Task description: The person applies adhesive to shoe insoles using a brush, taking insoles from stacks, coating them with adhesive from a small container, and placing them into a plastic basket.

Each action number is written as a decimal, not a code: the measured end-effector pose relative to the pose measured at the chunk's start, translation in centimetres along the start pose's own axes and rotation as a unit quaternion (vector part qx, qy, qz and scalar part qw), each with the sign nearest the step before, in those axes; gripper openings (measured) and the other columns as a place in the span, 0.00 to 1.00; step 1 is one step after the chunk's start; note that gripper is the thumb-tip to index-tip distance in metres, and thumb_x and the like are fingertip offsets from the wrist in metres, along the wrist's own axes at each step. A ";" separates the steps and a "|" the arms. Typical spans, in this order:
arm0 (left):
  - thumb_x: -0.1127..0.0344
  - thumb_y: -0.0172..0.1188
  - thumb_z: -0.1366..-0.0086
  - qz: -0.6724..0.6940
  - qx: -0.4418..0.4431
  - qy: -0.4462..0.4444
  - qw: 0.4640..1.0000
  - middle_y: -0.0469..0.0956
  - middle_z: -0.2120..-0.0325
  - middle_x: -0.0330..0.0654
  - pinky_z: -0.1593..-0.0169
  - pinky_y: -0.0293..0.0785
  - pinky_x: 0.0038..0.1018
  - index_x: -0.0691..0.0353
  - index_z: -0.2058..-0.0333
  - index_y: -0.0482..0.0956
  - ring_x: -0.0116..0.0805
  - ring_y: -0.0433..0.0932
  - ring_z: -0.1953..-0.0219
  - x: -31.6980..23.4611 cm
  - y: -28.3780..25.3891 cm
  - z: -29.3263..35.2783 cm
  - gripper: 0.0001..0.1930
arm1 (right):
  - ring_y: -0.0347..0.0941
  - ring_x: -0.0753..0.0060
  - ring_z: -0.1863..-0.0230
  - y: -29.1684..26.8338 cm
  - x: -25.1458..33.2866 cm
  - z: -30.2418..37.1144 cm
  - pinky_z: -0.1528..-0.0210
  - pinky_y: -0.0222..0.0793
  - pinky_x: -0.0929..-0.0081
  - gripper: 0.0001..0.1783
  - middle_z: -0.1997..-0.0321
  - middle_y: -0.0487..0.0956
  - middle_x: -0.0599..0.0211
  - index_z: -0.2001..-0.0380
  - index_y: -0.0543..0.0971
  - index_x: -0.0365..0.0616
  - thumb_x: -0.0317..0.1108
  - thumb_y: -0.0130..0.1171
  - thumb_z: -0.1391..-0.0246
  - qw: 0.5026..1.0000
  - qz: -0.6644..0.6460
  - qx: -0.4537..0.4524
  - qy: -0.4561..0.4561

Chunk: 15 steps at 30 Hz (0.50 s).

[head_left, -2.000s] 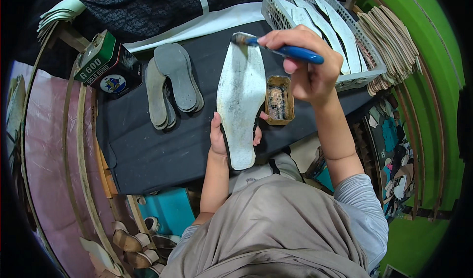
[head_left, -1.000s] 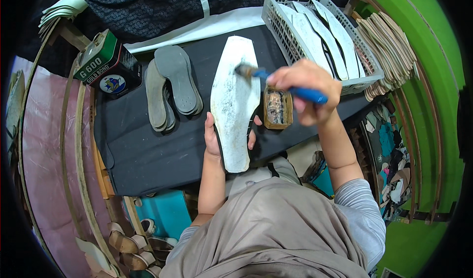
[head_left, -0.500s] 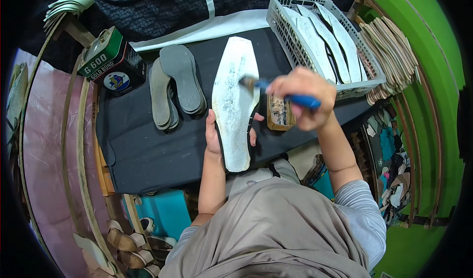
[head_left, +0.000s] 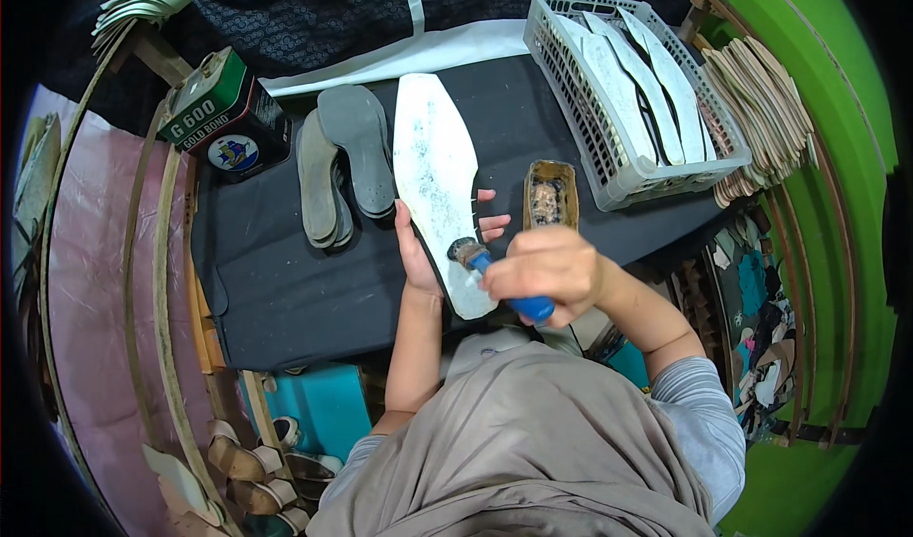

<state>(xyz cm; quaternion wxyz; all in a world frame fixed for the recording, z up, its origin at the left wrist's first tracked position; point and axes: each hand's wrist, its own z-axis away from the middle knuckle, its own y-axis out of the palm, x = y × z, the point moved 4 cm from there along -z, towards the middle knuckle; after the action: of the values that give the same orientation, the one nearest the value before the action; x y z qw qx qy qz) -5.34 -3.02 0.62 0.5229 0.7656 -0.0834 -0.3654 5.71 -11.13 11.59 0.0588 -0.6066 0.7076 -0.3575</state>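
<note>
My left hand (head_left: 417, 252) is wrapped around a white, sole-shaped piece (head_left: 433, 156) from beneath, its thumb and fingertips showing at the two edges. The piece has a dark rim and grey smears on its upper face. In my right hand (head_left: 552, 275) is a brush with a blue handle (head_left: 533, 307), its dark bristles touching the narrow lower part of the white piece. Just beyond that hand, an open oblong container (head_left: 552, 180) with crusted inner walls stands on the table.
Grey insoles (head_left: 354, 147) lie stacked on the black-covered table (head_left: 266, 290), left of the white piece. A green and black can (head_left: 223, 114) stands behind them. At the far right are a plastic crate (head_left: 628, 190) of white sole pieces and a stack of tan sheets (head_left: 761, 118).
The brush has moved down from the middle of the white piece to its narrow lower part. The piece's top has tilted left, and more of the container shows.
</note>
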 end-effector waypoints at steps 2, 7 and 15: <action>0.34 0.32 0.36 0.046 -0.006 0.028 0.999 0.69 0.51 0.54 0.55 0.76 0.41 0.59 0.40 0.57 0.46 0.78 0.59 0.0 0.7 0.1 0.38 | 0.72 0.68 0.78 -0.8 -1.1 -0.7 0.74 0.70 0.72 0.09 0.71 0.80 0.60 0.72 0.78 0.37 0.30 0.55 0.56 0.995 0.035 -0.090 -0.038; 0.36 0.30 0.35 0.090 0.099 0.042 0.990 0.71 0.53 0.49 0.51 0.73 0.35 0.59 0.43 0.61 0.41 0.76 0.58 -0.2 1.6 -0.4 0.35 | 0.71 0.64 0.77 -1.6 -1.8 -2.1 0.73 0.68 0.73 0.14 0.69 0.79 0.59 0.70 0.78 0.38 0.26 0.58 0.68 0.987 0.091 -0.123 -0.041; 0.30 0.32 0.39 0.038 -0.037 0.058 0.997 0.69 0.55 0.54 0.59 0.77 0.45 0.64 0.41 0.56 0.58 0.76 0.59 -1.5 0.0 -0.3 0.42 | 0.69 0.66 0.79 1.5 1.1 -1.0 0.79 0.66 0.73 0.13 0.71 0.78 0.61 0.73 0.78 0.38 0.26 0.55 0.69 0.996 -0.072 -0.024 -0.052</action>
<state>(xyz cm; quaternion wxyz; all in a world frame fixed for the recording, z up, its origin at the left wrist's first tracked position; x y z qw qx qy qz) -6.25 -2.01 1.37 0.5687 0.7617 -0.0682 -0.3027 3.75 -11.66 11.84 0.0551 -0.6746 0.6667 -0.3119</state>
